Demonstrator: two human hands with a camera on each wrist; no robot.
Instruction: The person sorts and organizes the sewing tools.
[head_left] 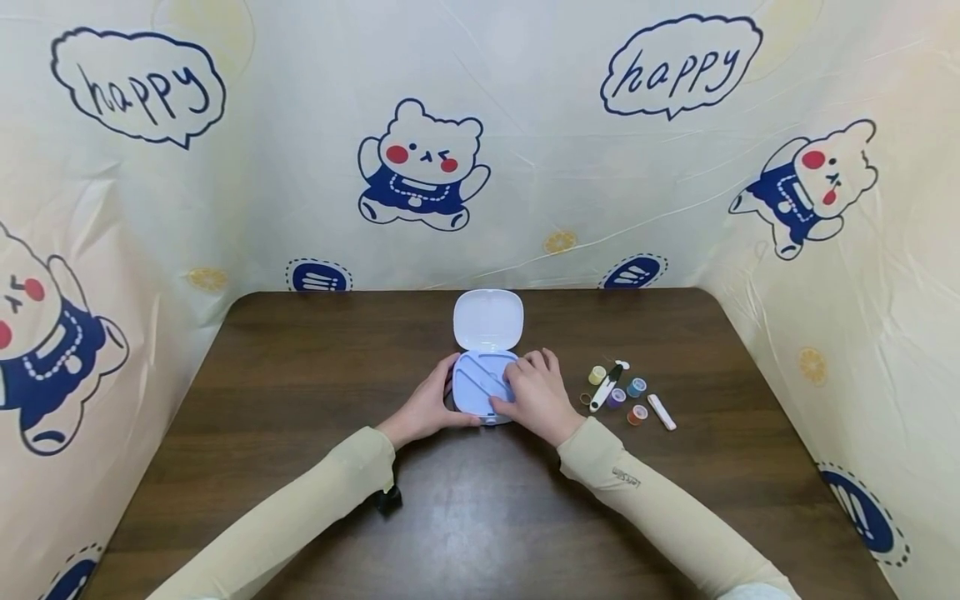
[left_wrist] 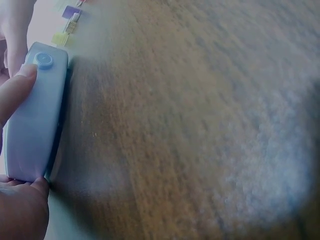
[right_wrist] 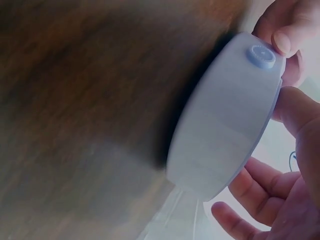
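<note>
A small light blue plastic box (right_wrist: 225, 115) lies on the table with its white lid (head_left: 488, 319) tipped open to the back. Inside it a blue tray (head_left: 472, 379) with slanting ridges shows. My left hand (head_left: 427, 408) grips the box at its left side, the thumb along the front wall by a round button (left_wrist: 44, 60). From the right, my right hand (head_left: 540, 400) reaches over the tray, thumb at its front rim and fingers curled on its right part. The fingertips on the tray are partly hidden in the head view.
To the right lie thread spools in yellow (head_left: 597, 375), purple (head_left: 617, 398), blue (head_left: 637, 387) and orange (head_left: 637, 415). Among them are white-and-black thread snips (head_left: 604, 392) and a small ring (head_left: 585, 399). A white stick-like piece (head_left: 662, 412) lies farther right on the wooden table (head_left: 315, 358).
</note>
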